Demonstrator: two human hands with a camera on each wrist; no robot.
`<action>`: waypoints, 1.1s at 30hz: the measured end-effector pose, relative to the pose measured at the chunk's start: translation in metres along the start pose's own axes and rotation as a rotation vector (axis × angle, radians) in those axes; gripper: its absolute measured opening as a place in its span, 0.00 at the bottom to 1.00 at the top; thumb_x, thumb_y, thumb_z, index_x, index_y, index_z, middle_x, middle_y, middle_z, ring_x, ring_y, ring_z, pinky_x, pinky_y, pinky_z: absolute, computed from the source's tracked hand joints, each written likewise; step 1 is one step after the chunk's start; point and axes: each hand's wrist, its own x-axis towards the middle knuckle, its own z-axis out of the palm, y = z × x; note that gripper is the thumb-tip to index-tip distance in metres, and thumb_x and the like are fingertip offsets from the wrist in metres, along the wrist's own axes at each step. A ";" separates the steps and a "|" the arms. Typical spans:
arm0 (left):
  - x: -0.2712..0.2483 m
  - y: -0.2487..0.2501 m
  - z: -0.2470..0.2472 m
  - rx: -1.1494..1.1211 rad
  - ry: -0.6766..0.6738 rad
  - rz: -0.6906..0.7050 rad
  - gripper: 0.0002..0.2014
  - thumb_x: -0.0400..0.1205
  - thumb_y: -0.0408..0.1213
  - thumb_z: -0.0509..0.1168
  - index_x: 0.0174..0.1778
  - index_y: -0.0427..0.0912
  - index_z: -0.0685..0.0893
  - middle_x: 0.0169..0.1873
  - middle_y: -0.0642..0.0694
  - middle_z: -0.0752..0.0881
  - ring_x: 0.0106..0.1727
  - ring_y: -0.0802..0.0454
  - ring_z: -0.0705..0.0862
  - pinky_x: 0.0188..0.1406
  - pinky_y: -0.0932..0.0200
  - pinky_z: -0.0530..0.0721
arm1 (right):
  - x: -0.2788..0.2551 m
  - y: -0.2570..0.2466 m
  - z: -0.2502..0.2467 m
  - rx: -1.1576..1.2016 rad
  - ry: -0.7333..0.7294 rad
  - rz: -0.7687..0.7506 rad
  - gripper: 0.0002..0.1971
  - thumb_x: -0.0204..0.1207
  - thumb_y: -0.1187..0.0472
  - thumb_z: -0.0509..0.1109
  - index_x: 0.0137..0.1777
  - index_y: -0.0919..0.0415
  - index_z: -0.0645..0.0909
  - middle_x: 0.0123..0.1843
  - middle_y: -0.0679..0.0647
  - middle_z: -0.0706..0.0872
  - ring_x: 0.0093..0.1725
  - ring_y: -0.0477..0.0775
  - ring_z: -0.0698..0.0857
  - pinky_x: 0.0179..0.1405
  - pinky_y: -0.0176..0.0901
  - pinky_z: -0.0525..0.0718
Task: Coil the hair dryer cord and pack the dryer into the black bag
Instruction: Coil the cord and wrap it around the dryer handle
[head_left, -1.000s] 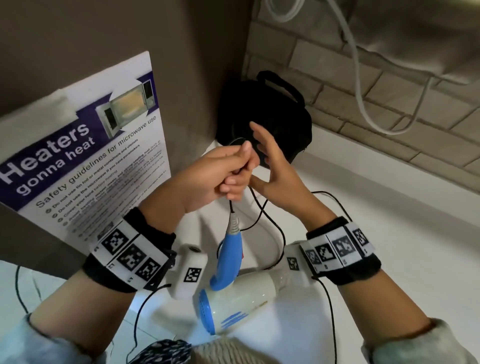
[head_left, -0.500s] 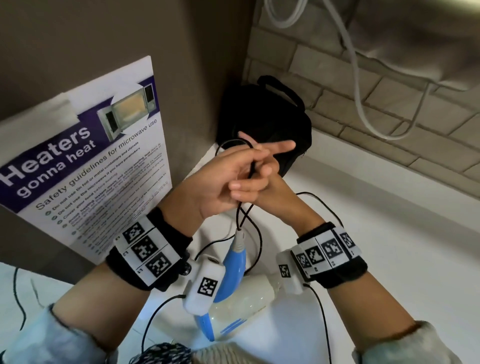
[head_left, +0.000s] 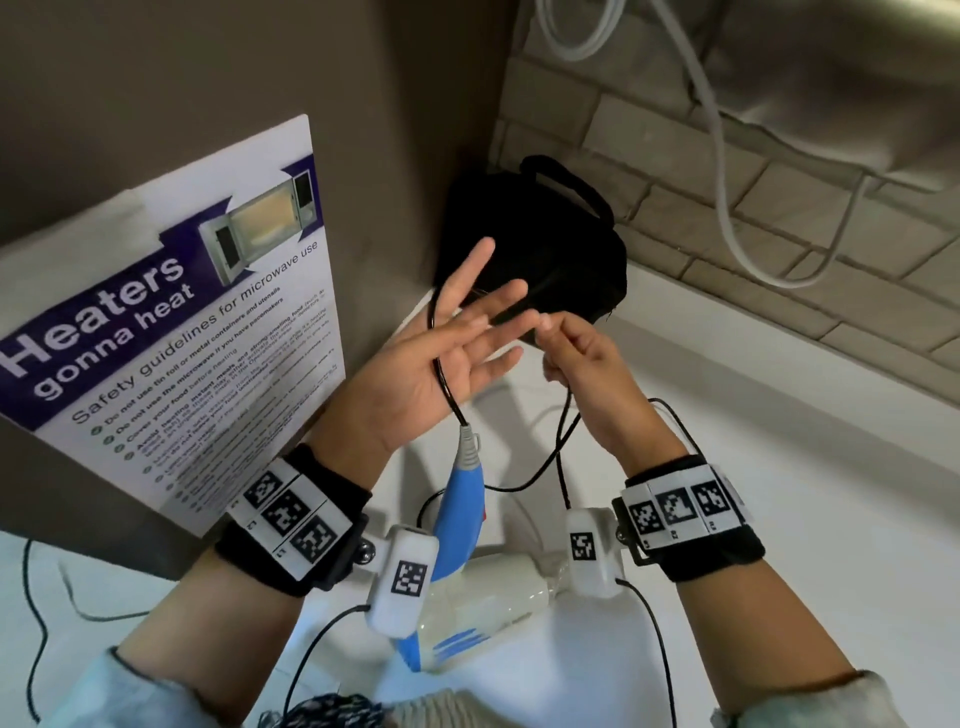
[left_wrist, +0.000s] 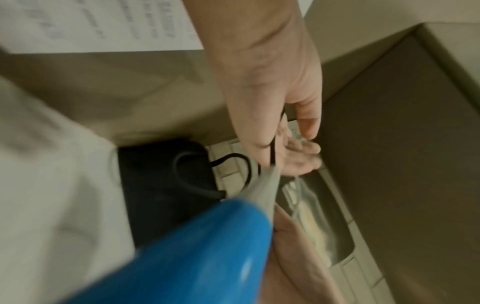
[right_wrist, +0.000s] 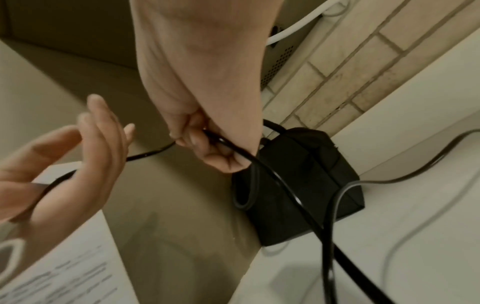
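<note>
Winding a loop, the left hand (head_left: 415, 374) spreads flat-fingered with the black cord (head_left: 441, 364) draped across its palm — a form for coiling — while the right hand (head_left: 582, 364) pinches the slack. Below hangs the hair dryer (head_left: 457, 509); the black bag (head_left: 540, 244) waits in the corner.
</note>
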 end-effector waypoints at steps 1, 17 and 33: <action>0.000 -0.006 -0.004 0.001 -0.012 -0.008 0.28 0.84 0.27 0.51 0.76 0.60 0.67 0.63 0.51 0.84 0.68 0.50 0.81 0.68 0.54 0.79 | 0.001 0.005 -0.007 -0.018 0.032 0.004 0.14 0.83 0.52 0.62 0.46 0.65 0.79 0.32 0.45 0.73 0.32 0.42 0.70 0.38 0.36 0.71; 0.033 -0.049 -0.094 0.119 0.592 -0.203 0.20 0.87 0.35 0.56 0.75 0.34 0.69 0.74 0.37 0.74 0.76 0.39 0.71 0.75 0.47 0.69 | -0.039 0.056 0.000 -0.837 -0.368 -0.089 0.11 0.83 0.55 0.62 0.55 0.56 0.85 0.46 0.51 0.90 0.44 0.51 0.84 0.47 0.39 0.79; 0.031 -0.047 -0.066 0.245 0.336 -0.270 0.34 0.87 0.55 0.37 0.68 0.34 0.79 0.57 0.39 0.87 0.56 0.52 0.87 0.55 0.64 0.85 | -0.006 -0.015 0.006 -0.616 -0.216 -0.234 0.08 0.80 0.61 0.67 0.50 0.60 0.88 0.42 0.45 0.87 0.46 0.45 0.83 0.48 0.30 0.76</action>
